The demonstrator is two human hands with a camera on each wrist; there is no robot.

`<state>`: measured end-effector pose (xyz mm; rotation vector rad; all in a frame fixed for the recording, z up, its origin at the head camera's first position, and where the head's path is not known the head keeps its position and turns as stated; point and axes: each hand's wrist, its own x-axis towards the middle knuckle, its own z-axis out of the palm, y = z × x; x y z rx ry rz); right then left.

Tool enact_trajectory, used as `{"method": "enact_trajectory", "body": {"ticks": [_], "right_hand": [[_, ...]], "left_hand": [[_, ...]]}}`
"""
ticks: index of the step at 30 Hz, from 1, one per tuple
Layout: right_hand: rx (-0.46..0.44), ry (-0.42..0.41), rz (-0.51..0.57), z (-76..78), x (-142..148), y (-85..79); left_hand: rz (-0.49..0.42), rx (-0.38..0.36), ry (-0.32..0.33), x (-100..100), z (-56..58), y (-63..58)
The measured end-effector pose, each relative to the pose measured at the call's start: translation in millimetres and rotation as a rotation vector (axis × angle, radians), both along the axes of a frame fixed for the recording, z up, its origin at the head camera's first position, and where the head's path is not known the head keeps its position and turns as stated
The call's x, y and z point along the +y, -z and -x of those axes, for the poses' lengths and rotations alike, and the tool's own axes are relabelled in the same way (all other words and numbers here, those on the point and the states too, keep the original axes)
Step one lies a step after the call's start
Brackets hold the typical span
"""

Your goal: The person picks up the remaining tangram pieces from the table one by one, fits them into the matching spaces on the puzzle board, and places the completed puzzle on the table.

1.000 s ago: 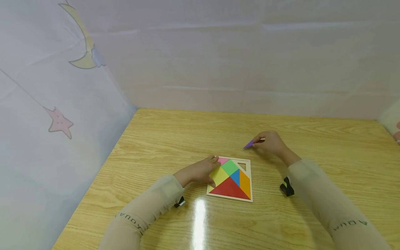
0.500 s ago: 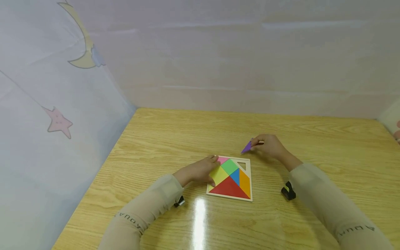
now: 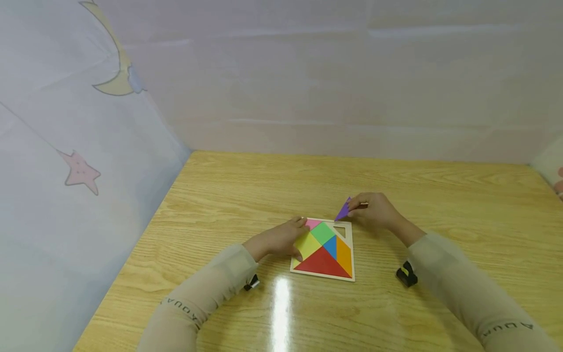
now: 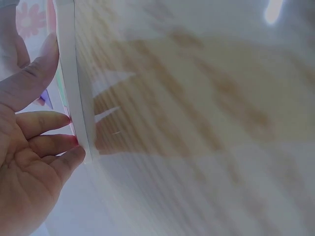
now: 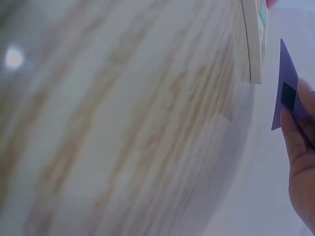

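A square wooden tangram tray (image 3: 349,232) lies on the table, filled with coloured pieces: a red triangle (image 3: 323,264), an orange parallelogram (image 3: 344,256), a green square (image 3: 323,233), and blue, yellow and pink pieces. One small triangular recess at its upper right corner is bare. My left hand (image 3: 279,239) rests over the tray's left side, fingers spread and fingertips touching it, covering part of the yellow and pink. My right hand (image 3: 379,212) pinches a purple triangle (image 3: 343,210) between thumb and fingers, tilted, by the tray's far edge. In the right wrist view, a dark diamond mark shows on the purple triangle (image 5: 287,96).
The wood-grain table (image 3: 246,181) reaches back to a pale cloth backdrop (image 3: 281,88). Black wrist-worn devices show under both forearms, such as the right one (image 3: 406,275). A light reflection (image 3: 280,313) glares on the near tabletop.
My right hand has moved left and nearer, bringing the purple triangle from beyond the tray to its far edge and turning it more upright. The left hand stays in place.
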<state>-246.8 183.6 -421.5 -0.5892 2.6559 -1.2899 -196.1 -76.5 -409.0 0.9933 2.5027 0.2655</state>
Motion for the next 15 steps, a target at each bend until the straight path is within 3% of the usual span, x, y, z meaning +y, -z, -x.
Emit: {"method": "enact_trajectory", "body": {"ticks": [15], "right_hand": [[-0.050, -0.003, 0.017, -5.2, -4.0, 4.8]], "left_hand": [[-0.001, -0.007, -0.005, -1.4, -1.2, -1.5]]}}
